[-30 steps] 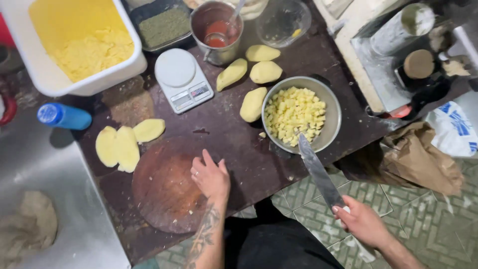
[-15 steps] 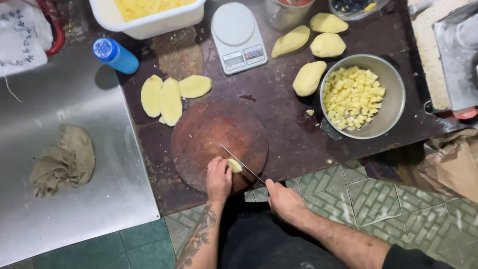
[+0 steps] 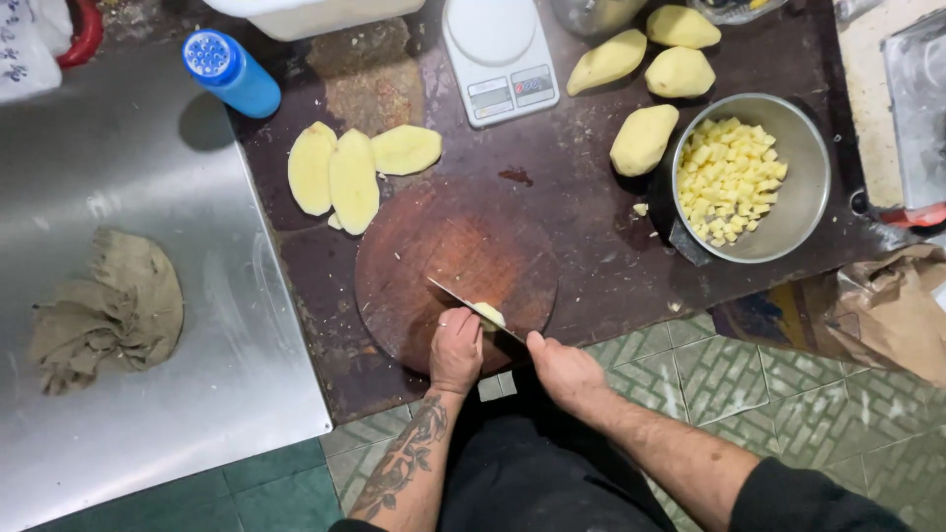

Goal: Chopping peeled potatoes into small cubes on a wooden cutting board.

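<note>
While the left hand (image 3: 456,347) pinches a potato piece (image 3: 490,314) at the round board's (image 3: 434,246) six o'clock, right hand (image 3: 564,369) fisted on the knife (image 3: 473,307), blade across the piece, bowl (image 3: 803,212) at two o'clock.

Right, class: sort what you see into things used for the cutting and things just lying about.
In use: left hand, right hand, steel knife, small pale potato piece, round brown wooden board, steel bowl of potato cubes, flat potato slices.

Lying about: blue plastic bottle, white kitchen scale, crumpled grey cloth.
</note>
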